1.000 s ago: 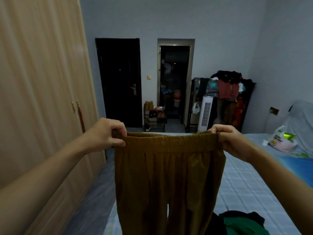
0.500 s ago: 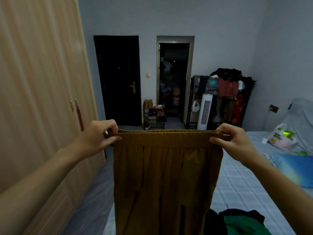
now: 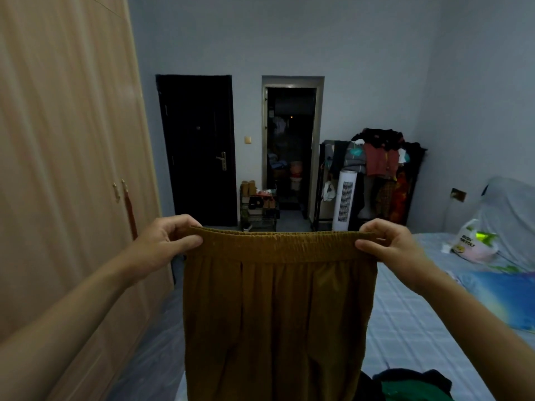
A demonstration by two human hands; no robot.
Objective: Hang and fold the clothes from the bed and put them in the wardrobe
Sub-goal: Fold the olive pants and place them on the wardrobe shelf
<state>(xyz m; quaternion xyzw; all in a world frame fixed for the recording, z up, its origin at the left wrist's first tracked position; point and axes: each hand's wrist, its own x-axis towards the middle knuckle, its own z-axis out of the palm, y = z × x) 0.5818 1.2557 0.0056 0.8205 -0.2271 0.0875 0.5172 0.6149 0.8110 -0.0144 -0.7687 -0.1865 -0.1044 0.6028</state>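
Both hands are locked on: the left hand (image 3: 162, 244) pinches the left end of the elastic waistband, thumb in front and fingers curled behind, and the right hand (image 3: 388, 247) pinches the right end the same way. Between them the brown trousers (image 3: 275, 314) hang straight down, held up in the air above the near end of the bed (image 3: 405, 328), the legs dropping out of the bottom of the head view.

And here is the change: a second ago that waistband sagged and bunched between the fists, and now it is pulled taut and level, the hands a touch further apart and the thumbs shifted round to the front. The cloth hangs flatter too, with the gathers running straight down. By my reading that squares the garment up for a fold, leg over leg, rather than for a hanger.

The wardrobe (image 3: 72, 183) stands shut along the left, its two small handles (image 3: 120, 190) side by side, so doors need opening before anything goes in. At the near right corner of the bed a dark and green heap of clothes (image 3: 411, 386) waits its turn. Further up lie a blue pillow (image 3: 500, 296) and a plastic bag (image 3: 469, 241).
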